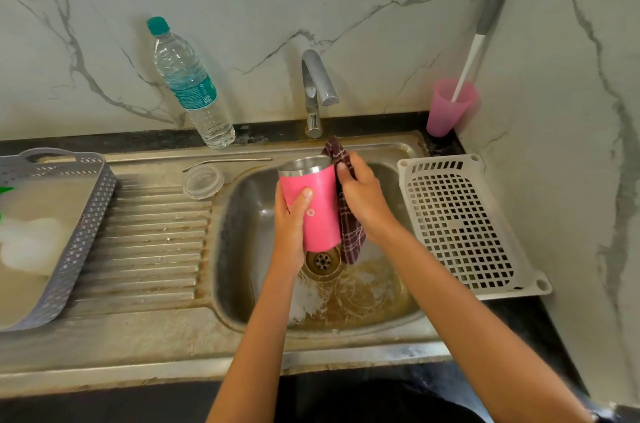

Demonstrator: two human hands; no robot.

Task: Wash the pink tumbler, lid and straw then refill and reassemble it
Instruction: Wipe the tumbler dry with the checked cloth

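I grip the pink tumbler [320, 204] over the sink [249, 284] in my left hand [292, 225] so drips fall in, while my right hand [360, 194] clasps the cloth [349, 235] against its side to wipe it

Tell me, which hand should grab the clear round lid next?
Probably the left hand. The clear round plastic lid lies on the steel draining board, on that hand's side. The right hand is across the pink metal tumbler, holding the dark checked cloth. The left would have to release the tumbler first.
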